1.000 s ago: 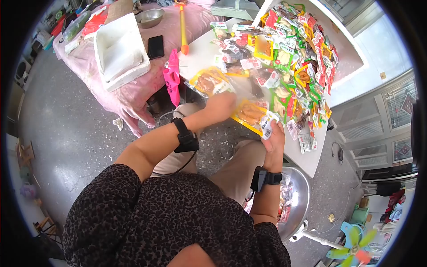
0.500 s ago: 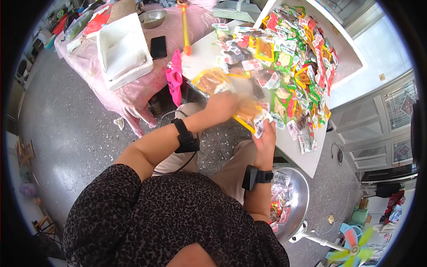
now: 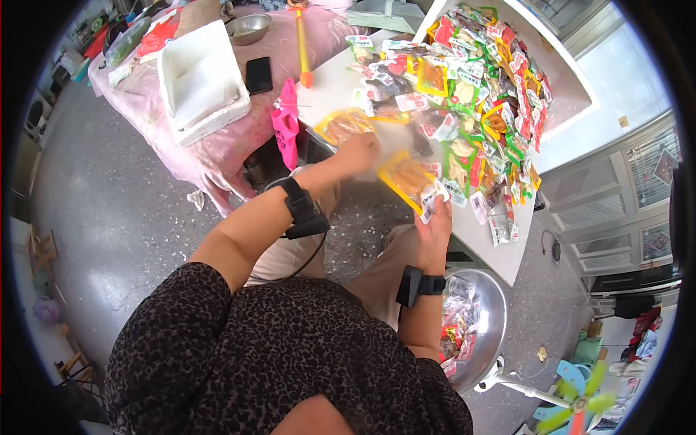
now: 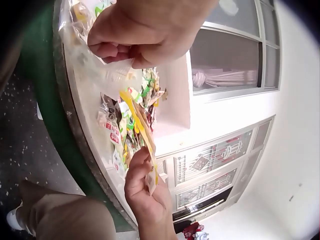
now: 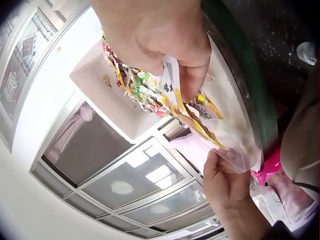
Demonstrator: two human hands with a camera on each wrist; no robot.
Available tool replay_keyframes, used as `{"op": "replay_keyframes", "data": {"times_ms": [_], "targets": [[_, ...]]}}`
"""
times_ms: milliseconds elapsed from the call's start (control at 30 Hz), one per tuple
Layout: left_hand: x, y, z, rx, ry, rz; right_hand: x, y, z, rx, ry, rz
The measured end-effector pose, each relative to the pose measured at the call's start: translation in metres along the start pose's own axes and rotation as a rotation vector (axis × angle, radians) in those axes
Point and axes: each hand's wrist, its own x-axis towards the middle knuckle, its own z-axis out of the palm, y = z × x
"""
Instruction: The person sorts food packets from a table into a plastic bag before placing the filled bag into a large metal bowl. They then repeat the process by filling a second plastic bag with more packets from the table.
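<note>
My right hand (image 3: 433, 217) grips the white printed end of a yellow-edged food packet (image 3: 409, 177), with brown food showing through its window. In the right wrist view the thumb and fingers pinch the packet's white end (image 5: 171, 80). Beside the packet's far end is my left hand (image 3: 359, 154), its fingers curled; the left wrist view shows it pinching clear plastic film (image 4: 120, 70). The film spreads near the packet's far edge. Another yellow-edged packet (image 3: 341, 127) lies on the white table (image 3: 319, 101) just beyond the left hand.
Many colourful food packets (image 3: 464, 109) spill from a tilted white foam box (image 3: 573, 109) onto the table. A metal basin (image 3: 493, 333) with packets stands below right, near a fan (image 3: 578, 404). A pink bag (image 3: 286, 130) hangs at the table's left edge. An empty foam box (image 3: 203, 80) sits on pink cloth.
My right hand with the packet has shifted left, then stayed nearly in place. My left hand has moved slightly left and up, away from the packet, opening a small gap.
</note>
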Motion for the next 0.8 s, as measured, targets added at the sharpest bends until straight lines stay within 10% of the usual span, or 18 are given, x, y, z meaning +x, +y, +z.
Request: {"op": "replay_keyframes", "data": {"times_ms": [333, 800], "targets": [[-0.005, 0.000, 0.003, 0.237, -0.248, -0.060, 0.004, -0.010, -0.010, -0.181, -0.112, 0.112], [-0.026, 0.047, 0.011, 0.655, -0.014, 0.403, 0.020, 0.035, 0.044, 0.203, 0.072, 0.048]]}}
